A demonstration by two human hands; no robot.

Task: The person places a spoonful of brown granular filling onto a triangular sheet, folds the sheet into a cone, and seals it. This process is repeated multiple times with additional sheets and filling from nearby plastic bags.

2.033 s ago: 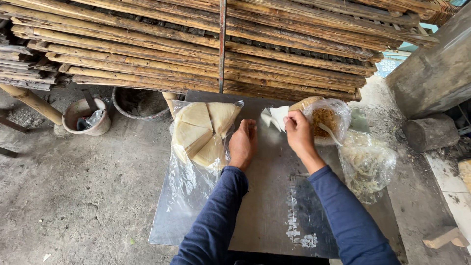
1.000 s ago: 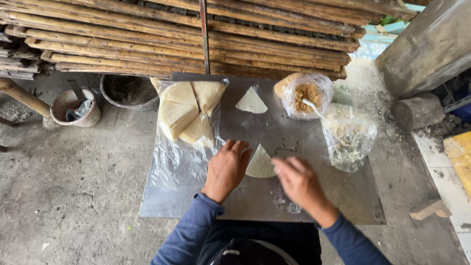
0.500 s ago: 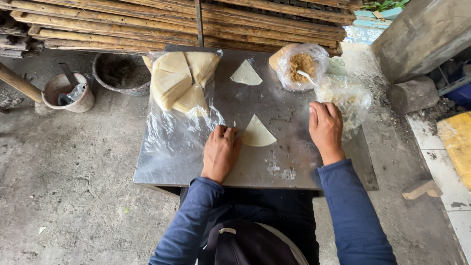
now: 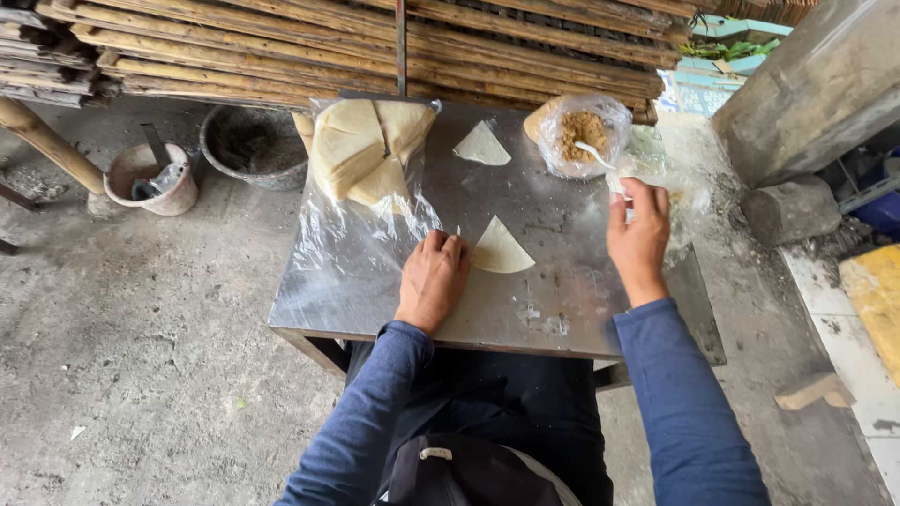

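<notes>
Left hand (image 4: 433, 281) lies flat on the table (image 4: 562, 309) at centre, touching a wrapper (image 4: 500, 249) — no grip; right hand (image 4: 639, 236) pinches a bag (image 4: 670, 183) at right.

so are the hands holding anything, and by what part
The left hand holds nothing; it rests flat by the pale wedge sheet. The right hand pinches the clear plastic bag at its near edge.

A dull, smudged sheet-metal table (image 4: 553, 309) carries matt, pale dough wedges (image 4: 500, 251), a glossy crinkled clear plastic sheet (image 4: 347, 245) and shiny clear plastic bags (image 4: 583, 131) of coarse brown crumbs, set on a rough grey concrete floor (image 4: 141, 328) beside dry, fibrous bamboo poles (image 4: 281, 47).
</notes>
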